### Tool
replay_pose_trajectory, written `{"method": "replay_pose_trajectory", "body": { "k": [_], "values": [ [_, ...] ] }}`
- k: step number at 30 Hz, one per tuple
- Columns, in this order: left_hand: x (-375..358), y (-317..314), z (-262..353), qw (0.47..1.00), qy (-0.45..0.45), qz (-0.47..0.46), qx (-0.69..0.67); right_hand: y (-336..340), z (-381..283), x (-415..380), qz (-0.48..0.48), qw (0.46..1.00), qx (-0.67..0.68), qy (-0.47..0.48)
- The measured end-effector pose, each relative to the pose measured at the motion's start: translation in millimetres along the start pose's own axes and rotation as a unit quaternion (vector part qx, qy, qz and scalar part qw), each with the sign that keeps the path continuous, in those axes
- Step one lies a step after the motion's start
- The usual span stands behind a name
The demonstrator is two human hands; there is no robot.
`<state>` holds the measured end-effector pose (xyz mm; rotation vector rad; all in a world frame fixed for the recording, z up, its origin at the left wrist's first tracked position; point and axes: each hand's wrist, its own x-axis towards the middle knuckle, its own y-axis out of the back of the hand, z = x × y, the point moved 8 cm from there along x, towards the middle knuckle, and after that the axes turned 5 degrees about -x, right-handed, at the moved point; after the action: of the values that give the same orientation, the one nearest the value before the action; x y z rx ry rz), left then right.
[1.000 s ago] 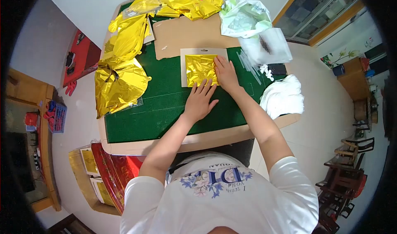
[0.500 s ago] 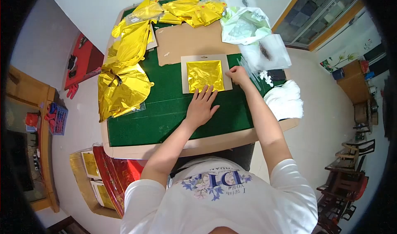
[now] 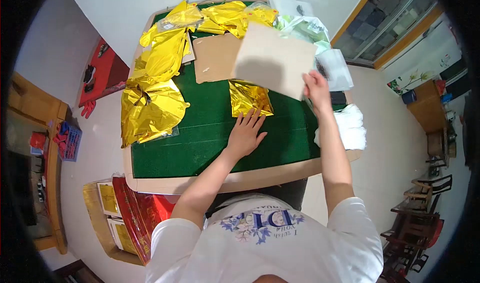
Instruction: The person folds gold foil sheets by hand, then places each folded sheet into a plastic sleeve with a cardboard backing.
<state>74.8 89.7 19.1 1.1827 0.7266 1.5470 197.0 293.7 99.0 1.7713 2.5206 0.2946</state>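
Observation:
My left hand (image 3: 244, 136) lies flat with its fingers spread, fingertips on the near edge of a folded gold foil square (image 3: 247, 98). That foil rests on the green table surface (image 3: 200, 155). In my right hand (image 3: 316, 89) is a square cardboard sheet (image 3: 275, 60), pinched at its near right corner. The sheet is lifted and tilted above the table, slightly blurred, and covers part of what lies behind it. A larger brown cardboard piece (image 3: 214, 58) lies flat beyond the foil, partly hidden by the lifted sheet.
Gold foil balloons (image 3: 152, 108) line the table's left and far sides. At the far right are a pale green plastic bag (image 3: 305, 25) and a clear plastic packet (image 3: 337, 68). A white cloth-like bundle (image 3: 347, 128) sits at the right edge. An open carton (image 3: 107, 228) stands on the floor at left.
My right hand has pulled the cardboard sheet out from under the gold foil and raised it up and to the right. The foil stays under my left hand, now directly on the green surface.

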Motion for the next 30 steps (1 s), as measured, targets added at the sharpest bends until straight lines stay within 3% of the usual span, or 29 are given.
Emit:
{"method": "replay_pose_trajectory", "body": {
  "k": [5, 9, 12, 18, 21, 22, 23, 24, 25, 27, 29, 30],
  "values": [
    [-1, -4, -2, 1.000, 0.004, -0.006, -0.007, 93, 4, -33, 0.056, 0.993, -0.065, -0.077],
    [0, -4, -2, 1.000, 0.007, -0.016, -0.003, 133, 18, -58, -0.029, 0.984, -0.139, -0.112],
    [0, -3, -1, 1.000, 0.013, -0.022, -0.011, 133, 25, -77, -0.078, 0.967, -0.196, -0.140],
    [0, 5, 4, 0.999, 0.010, -0.032, 0.001, 112, 36, -94, -0.089, 0.973, -0.141, -0.163],
    [-6, 26, 12, 0.999, -0.006, 0.047, -0.019, 104, 44, -97, -0.066, 0.981, -0.110, -0.148],
    [-13, 27, 0, 0.955, 0.090, 0.064, -0.276, 99, 46, -100, -0.063, 0.988, -0.072, -0.124],
    [-24, 20, -7, 0.837, 0.181, 0.073, -0.511, 94, 46, -104, -0.062, 0.992, -0.034, -0.102],
    [-28, 27, 1, 0.711, 0.217, 0.096, -0.661, 85, 43, -111, -0.068, 0.991, -0.015, -0.115],
    [-35, 24, 0, 0.711, 0.220, 0.095, -0.661, 76, 46, -117, -0.088, 0.989, -0.012, -0.119],
    [-47, 16, -1, 0.763, 0.243, 0.008, -0.599, 59, 56, -133, -0.162, 0.968, -0.043, -0.187],
    [-53, 26, -4, 0.737, 0.253, 0.012, -0.627, 55, 61, -134, -0.187, 0.963, -0.091, -0.174],
    [-54, 28, -3, 0.773, 0.239, -0.061, -0.584, 56, 34, -129, -0.124, 0.978, -0.153, -0.067]
  ]
}}
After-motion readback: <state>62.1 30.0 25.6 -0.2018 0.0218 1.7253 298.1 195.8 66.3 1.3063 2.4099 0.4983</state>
